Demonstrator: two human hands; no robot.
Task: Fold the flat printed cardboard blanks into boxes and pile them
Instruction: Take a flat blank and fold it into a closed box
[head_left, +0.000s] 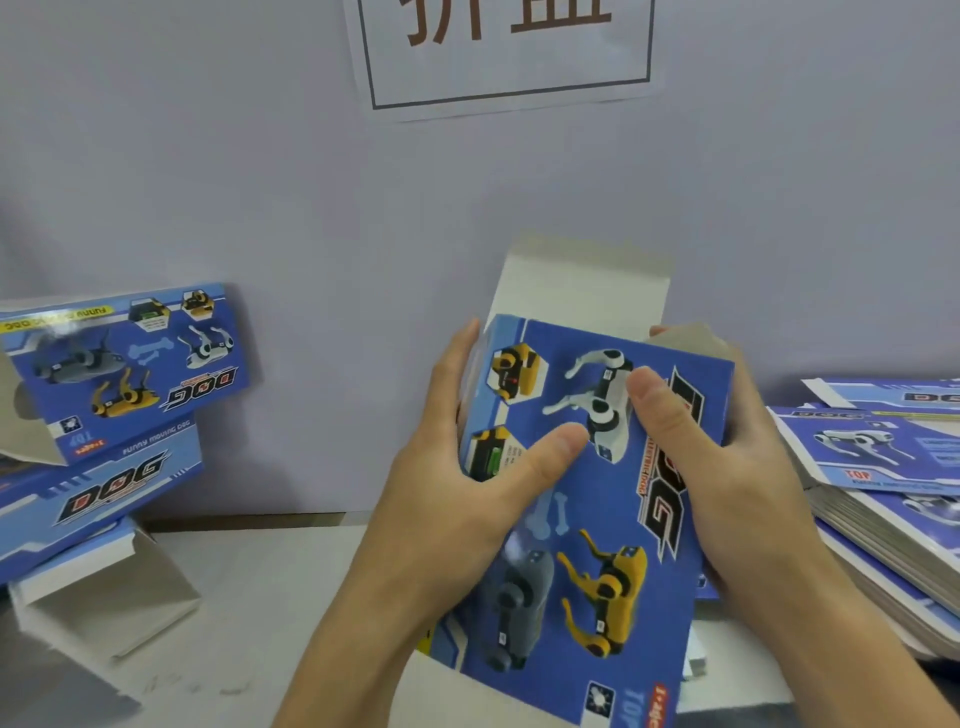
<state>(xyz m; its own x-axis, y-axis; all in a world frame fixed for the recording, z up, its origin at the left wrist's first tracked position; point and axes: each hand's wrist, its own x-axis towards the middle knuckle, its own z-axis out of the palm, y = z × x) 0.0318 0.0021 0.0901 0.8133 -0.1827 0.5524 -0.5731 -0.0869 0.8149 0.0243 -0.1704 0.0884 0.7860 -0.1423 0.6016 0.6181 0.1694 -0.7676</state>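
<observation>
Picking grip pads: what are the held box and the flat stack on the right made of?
Held box: looks like thin paperboard, glossy blue print outside, matte grey-white inside on the open flap. Flat stack: seemingly the same printed card; the edges show thin layered sheets. Both hands hold the box.

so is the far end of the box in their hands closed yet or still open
Still open. On the box held by the left hand and right hand, the grey end flap stands straight up, untucked.

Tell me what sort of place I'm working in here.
Probably a packing workstation: a stack of flat blanks lies on the right, folded boxes are piled on the left, and a paper sign hangs on the plain wall.
</observation>
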